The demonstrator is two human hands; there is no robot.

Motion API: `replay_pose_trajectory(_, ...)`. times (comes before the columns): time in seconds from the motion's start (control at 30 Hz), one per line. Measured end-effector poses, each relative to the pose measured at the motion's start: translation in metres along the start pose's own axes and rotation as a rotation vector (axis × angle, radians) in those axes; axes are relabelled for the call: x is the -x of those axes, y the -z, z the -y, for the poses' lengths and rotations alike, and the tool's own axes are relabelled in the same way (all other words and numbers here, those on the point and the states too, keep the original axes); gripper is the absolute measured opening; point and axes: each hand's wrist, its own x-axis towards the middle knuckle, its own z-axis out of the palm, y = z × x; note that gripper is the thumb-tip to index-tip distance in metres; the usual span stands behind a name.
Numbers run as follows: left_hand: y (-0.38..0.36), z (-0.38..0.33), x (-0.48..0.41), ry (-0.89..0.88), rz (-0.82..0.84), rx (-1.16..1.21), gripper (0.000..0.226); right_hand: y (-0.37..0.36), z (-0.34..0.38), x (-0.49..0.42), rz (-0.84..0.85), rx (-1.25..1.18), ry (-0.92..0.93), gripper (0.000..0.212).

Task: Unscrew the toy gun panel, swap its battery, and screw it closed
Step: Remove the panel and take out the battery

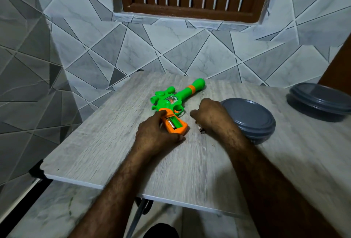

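Toy gun (171,103) lies mid-tabletop (95,142), barrel toward 1 o'clock. It looks like light, stiff plastic, probably best held at the orange grip (182,130), where the left hand (157,133) fingers curl round it. At 3 o'clock, the right hand (210,114) fingers close on a battery (201,130).

Dim, cool and even across the table (98,142), with only faint, soft shadows. Streaked with motion blur toward the near edge of the table, crisper at its far end. Bowed by wide-angle distortion well beyond the table.
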Motion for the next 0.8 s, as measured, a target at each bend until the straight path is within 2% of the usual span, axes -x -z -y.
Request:
replay_pose_trajectory(0.07, 0.0, 0.0, -0.001, -0.007, -0.007, 0.002, 0.108, 0.004, 0.002, -0.004, -0.026, -0.226, 0.043, 0.015)
replay_pose_trajectory(0.2, 0.0, -0.002, 0.001, -0.014, -0.019, -0.001, 0.104, -0.002, 0.008, -0.012, -0.028, -0.83, 0.138, 0.01)
replay_pose_trajectory(0.27, 0.001, -0.004, 0.002, -0.015, -0.022, 0.011, 0.104, -0.006, 0.01, -0.014, -0.058, -0.928, 0.199, 0.005)
replay_pose_trajectory(0.37, 0.002, -0.005, 0.003, -0.02, -0.02, -0.003, 0.102, -0.01, 0.017, -0.011, -0.008, -1.068, 0.167, 0.006)
replay_pose_trajectory(0.53, 0.003, -0.005, 0.003, -0.024, -0.017, 0.0, 0.097, -0.03, 0.019, -0.015, -0.049, -1.02, 0.184, 0.017)
replay_pose_trajectory(0.8, 0.005, -0.008, 0.006, -0.02, 0.004, -0.034, 0.106, -0.041, 0.022, -0.025, -0.011, -0.962, 0.253, 0.022)
